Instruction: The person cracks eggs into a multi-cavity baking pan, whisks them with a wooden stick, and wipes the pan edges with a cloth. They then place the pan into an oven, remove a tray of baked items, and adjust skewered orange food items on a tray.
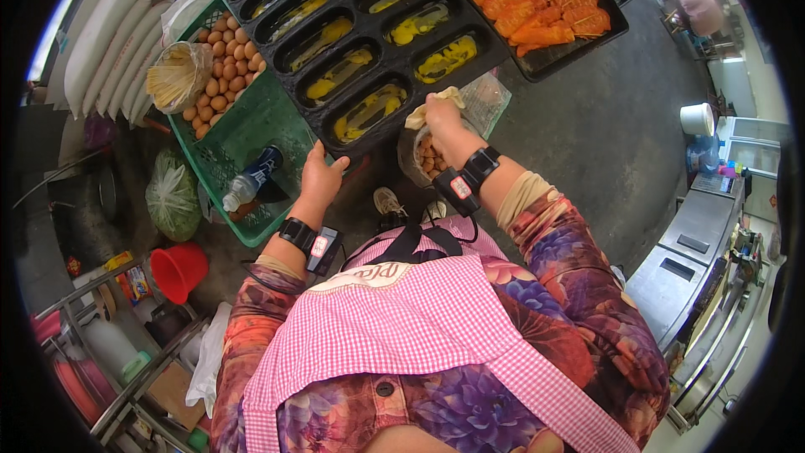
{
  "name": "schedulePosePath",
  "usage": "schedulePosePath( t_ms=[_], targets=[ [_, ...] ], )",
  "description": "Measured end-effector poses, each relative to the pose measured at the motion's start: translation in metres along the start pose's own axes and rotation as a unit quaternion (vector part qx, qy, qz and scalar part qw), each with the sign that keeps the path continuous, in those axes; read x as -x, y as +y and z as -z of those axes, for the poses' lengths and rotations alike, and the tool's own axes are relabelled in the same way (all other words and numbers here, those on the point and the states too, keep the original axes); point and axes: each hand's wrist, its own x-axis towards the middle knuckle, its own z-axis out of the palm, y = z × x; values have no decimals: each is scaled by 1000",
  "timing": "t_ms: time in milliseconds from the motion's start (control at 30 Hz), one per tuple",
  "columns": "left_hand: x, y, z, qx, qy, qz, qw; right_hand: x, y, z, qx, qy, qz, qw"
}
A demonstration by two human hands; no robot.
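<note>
A black baking mould tray (323,122) has oval wells with raw egg, yellow yolk and clear white, in them. At its near left corner my left hand (320,180) grips the edge, thumb apart and the other fingers partly hidden. My right hand (444,122) is closed on a pale folded cloth (436,106) pressed at the near right corner of the tray. Under my right wrist stands a bag-lined container (406,159) with brown eggs or shells inside; which, I cannot tell.
On the left, a green crate (243,138) holds brown eggs (222,75), a bundle of thin sticks (178,75) and a bottle (251,180). A dark tray (587,46) of skewered orange-red meat (537,0) lies far right. A red bucket (179,273) and a steel counter (667,277) stand at the sides.
</note>
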Motion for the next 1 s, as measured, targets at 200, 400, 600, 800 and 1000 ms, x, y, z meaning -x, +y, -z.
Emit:
schedulePosePath(
  t_ms=[200, 400, 600, 800, 1000],
  targets=[
    [-2, -4, 0, 4, 4, -23, 1000, 43, 17, -28, -1, -127, -26, 992],
    [-8, -13, -3, -12, 14, -26, 999, 84, -14, -1, 101, -522, -67, 844],
    [-2, -12, -5, -39, 103, -69, 991, 92, -52, 40, 63, -509, -123, 849],
    [24, 26, 26, 192, 51, -113, 974, 95, -60, 38, 100, -568, -102, 811],
    [41, 62, 36, 335, -201, -99, 915, 112, -72, 15, 122, -542, -67, 829]
  ],
)
